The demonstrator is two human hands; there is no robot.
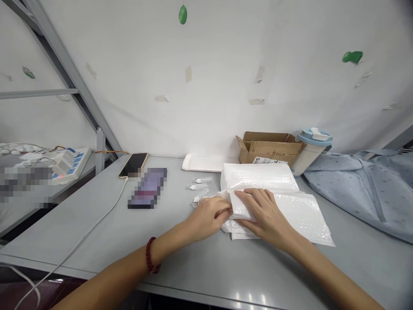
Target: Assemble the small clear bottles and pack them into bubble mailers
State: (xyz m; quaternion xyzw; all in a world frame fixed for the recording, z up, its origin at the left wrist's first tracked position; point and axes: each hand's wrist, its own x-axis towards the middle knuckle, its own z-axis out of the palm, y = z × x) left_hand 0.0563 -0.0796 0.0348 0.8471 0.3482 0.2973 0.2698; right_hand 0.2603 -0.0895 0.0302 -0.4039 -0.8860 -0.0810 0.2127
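White bubble mailers [300,213] lie in an overlapping pile on the grey table, in front of me. My right hand [263,213] grips the top bubble mailer near its left end, thumb below and fingers over it. At that same end, my left hand [211,215] has its fingers curled and pressed together by the mailer's edge; what they pinch is hidden. A red bead bracelet [151,255] circles the left wrist. Just beyond the left hand lie several small clear plastic tubes [197,187] with loops at their ends.
Behind the pile are a flat white packet [206,162], an open cardboard box [274,148] and a tumbler with a blue lid [309,150]. A light blue bag [364,189] lies at right. Leftward are a phone [134,165], its white cable [93,226], a blurred-out device [147,188] and a power strip [72,165].
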